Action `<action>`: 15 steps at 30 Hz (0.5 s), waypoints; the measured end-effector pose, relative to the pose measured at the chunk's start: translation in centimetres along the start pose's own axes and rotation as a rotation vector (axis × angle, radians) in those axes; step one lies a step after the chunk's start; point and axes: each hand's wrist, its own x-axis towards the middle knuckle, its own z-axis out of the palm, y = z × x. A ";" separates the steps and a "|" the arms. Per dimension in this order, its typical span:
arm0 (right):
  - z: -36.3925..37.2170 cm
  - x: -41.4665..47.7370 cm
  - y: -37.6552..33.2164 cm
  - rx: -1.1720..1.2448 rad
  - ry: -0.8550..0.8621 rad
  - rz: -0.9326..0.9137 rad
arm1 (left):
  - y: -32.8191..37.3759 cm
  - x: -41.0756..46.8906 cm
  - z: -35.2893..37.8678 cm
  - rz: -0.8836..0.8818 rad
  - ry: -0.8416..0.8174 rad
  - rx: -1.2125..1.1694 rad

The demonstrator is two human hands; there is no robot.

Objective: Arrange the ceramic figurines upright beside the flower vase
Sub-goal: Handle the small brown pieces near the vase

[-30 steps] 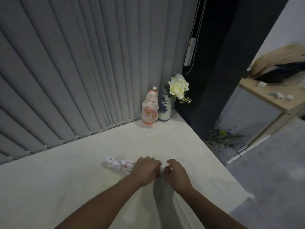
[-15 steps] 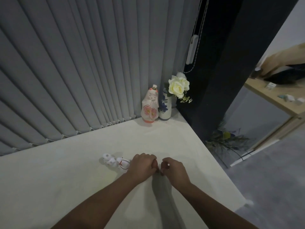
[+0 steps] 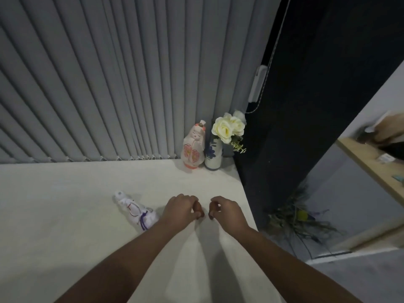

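A white and blue flower vase [image 3: 213, 157] with cream roses [image 3: 227, 127] stands in the far right corner of the white table [image 3: 65, 204]. A pink and white ceramic figurine [image 3: 193, 147] stands upright just left of the vase, touching or nearly touching it. A second white figurine [image 3: 136, 209] with purple and red cords lies on its side near the table's middle. My left hand [image 3: 181, 209] rests on the table just right of that lying figurine, fingers curled, holding nothing. My right hand [image 3: 226, 212] sits beside it, also curled and empty.
Grey vertical blinds [image 3: 109, 84] hang behind the table. A dark pillar [image 3: 306, 106] with a blind cord [image 3: 259, 84] borders the table's right edge. A plant [image 3: 299, 217] lies on the floor to the right, with a wooden shelf [image 3: 369, 165] beyond.
My two hands have drawn slightly apart and my left hand has moved off the lying figurine, which now shows fully. The camera has shifted to the left.
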 end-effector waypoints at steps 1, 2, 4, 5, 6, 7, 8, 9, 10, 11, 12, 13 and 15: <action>-0.6 0.2 0.6 0.002 -0.010 -0.004 | 0.5 0.1 0.3 -0.015 -0.006 -0.002; -1.2 0.4 1.2 0.004 -0.016 -0.006 | 0.9 0.2 0.5 -0.030 -0.012 -0.004; -2.2 0.8 2.2 0.007 -0.031 -0.004 | 1.7 0.3 0.9 -0.059 -0.011 -0.011; -2.7 1.0 2.6 0.005 -0.042 0.000 | 2.0 0.4 1.1 -0.074 -0.004 -0.019; -3.1 1.2 3.0 0.001 -0.051 0.003 | 2.4 0.6 1.2 -0.087 0.004 -0.030; -3.4 1.4 3.4 -0.006 -0.058 0.001 | 2.7 0.7 1.2 -0.100 0.013 -0.042; -3.7 1.7 3.7 -0.014 -0.061 -0.003 | 3.0 0.9 1.3 -0.111 0.021 -0.051; -3.9 1.9 4.0 -0.017 -0.063 -0.006 | 3.2 1.1 1.4 -0.120 0.026 -0.057; -4.1 2.2 4.3 -0.017 -0.065 -0.011 | 3.4 1.4 1.4 -0.129 0.029 -0.059; -4.3 2.4 4.5 -0.020 -0.065 -0.017 | 3.5 1.7 1.5 -0.138 0.031 -0.058; -4.5 2.7 4.8 -0.024 -0.064 -0.023 | 3.6 2.0 1.6 -0.148 0.033 -0.058; -4.8 3.0 4.9 -0.027 -0.063 -0.029 | 3.7 2.4 1.7 -0.161 0.033 -0.058; -5.1 3.9 5.2 -0.021 -0.065 -0.033 | 3.8 3.1 1.8 -0.189 0.041 -0.059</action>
